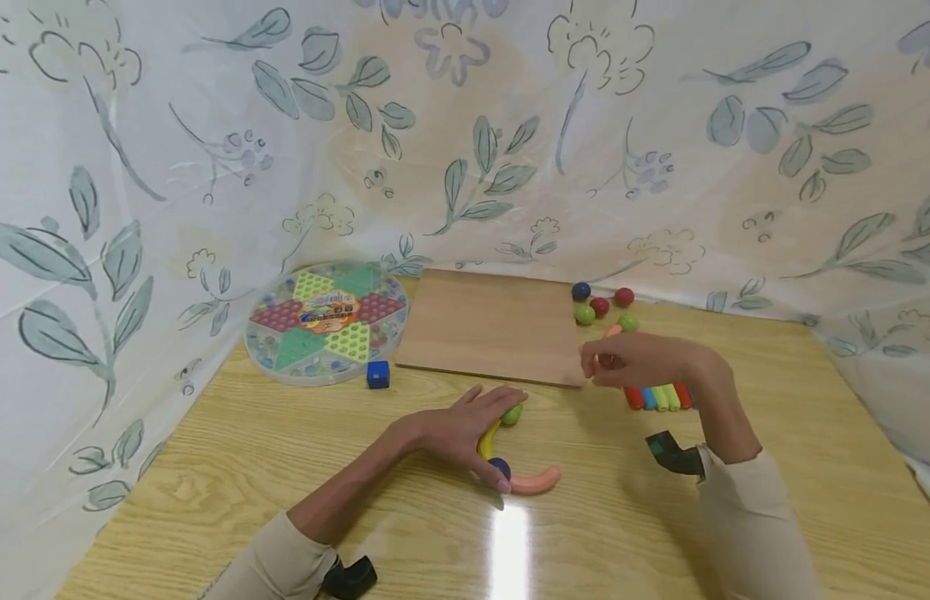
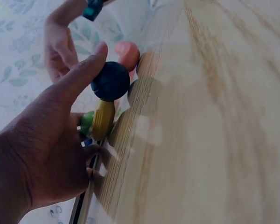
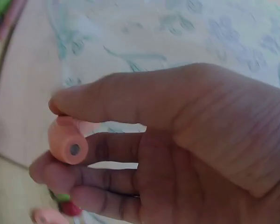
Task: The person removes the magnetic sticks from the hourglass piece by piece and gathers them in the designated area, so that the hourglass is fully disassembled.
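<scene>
My left hand (image 1: 453, 429) lies low over a chain of toy pieces, its fingers extended. Its thumb touches a dark blue ball (image 2: 110, 81), and its fingertips reach over a green ball (image 1: 512, 414). Between these balls runs a yellow curved rod (image 2: 103, 119), partly covered by the hand. A pink curved rod (image 1: 536, 481) extends to the right from the blue ball along the table. Raised at the board's right corner, my right hand (image 1: 645, 358) pinches another pink curved magnetic rod (image 3: 67, 140) between thumb and fingers, its round metal-tipped end facing the wrist camera.
A wooden board (image 1: 495, 325) lies at the back, with a round star-patterned game board (image 1: 326, 321) to its left. Near them sits a blue cube (image 1: 378, 375). Several balls, including a red ball (image 1: 624, 297), lie back right. Short coloured rods (image 1: 663, 397) lie beneath the right hand.
</scene>
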The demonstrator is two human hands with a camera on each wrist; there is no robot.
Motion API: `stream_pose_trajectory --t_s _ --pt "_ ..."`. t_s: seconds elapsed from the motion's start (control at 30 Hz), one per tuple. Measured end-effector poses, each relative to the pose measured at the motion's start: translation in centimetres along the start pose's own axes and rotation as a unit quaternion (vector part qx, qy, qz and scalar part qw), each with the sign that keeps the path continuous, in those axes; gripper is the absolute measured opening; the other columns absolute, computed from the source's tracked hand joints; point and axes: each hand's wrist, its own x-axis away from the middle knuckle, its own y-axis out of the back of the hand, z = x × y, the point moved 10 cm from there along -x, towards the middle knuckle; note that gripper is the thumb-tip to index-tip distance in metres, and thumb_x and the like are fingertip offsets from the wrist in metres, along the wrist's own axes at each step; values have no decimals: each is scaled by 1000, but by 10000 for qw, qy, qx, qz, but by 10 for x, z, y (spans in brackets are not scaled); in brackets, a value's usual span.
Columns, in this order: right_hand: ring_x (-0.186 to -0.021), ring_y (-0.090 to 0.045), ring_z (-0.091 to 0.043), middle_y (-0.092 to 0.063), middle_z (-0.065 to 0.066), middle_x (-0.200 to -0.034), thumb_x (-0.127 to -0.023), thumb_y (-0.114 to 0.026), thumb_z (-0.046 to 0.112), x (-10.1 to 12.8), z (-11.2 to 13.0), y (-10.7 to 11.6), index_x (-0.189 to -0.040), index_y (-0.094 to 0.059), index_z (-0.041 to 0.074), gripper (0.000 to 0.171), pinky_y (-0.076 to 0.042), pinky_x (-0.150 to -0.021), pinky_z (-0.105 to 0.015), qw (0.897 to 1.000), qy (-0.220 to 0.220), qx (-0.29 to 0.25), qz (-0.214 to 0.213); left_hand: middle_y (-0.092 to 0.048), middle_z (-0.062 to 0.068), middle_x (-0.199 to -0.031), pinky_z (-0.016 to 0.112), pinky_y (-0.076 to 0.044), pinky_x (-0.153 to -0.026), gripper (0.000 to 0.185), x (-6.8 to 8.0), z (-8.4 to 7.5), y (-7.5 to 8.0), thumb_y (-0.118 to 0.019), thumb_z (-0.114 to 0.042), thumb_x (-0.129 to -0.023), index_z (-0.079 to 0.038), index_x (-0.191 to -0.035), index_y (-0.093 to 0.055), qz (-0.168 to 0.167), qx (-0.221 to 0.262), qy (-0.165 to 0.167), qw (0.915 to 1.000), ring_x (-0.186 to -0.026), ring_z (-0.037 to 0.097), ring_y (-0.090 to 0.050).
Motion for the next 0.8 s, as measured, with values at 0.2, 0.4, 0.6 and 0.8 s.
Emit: stream_pose_trajectory --t_s 0.2,0.4,0.6,0.8 --pt "-71 -47 -9 -53 -1 -85 -103 -58 7 24 -39 19 -102 -58 11 5 -41 -69 -26 9957 -600 -559 -433 -10 6 -177 57 3 -133 123 -1 4 -3 -71 -77 -82 -18 -169 -6 -47 -3 -112 9999 -166 23 -7" --pt "-78 -53 -12 -56 -3 -92 -104 -52 4 47 -75 32 -109 -56 6 6 -48 -71 -26 9891 -971 -542 -963 -11 6 -177 55 4 -133 119 1 -1 0 -80 -60 -84 -17 -169 -7 1 -50 -13 10000 -166 22 -7" --pt "-71 -46 -14 -50 -6 -83 -107 -44 0 55 -105 33 -112 -48 -1 6 -41 -66 -28 9858 -1197 -420 -1104 -11 7 -177 57 2 -133 121 0 0 -2 -77 -67 -83 -17 -169 -7 -39 -92 -66 9999 -166 22 -7" --pt "-83 -59 -26 -56 -23 -106 -110 -41 1 52 -129 30 -117 -46 -6 11 -50 -73 -35 9835 -1186 -288 -1339 -11 6 -177 58 4 -132 123 0 1 -4 -75 -72 -82 -17 -169 -7 -60 26 -126 9999 -166 23 -7"
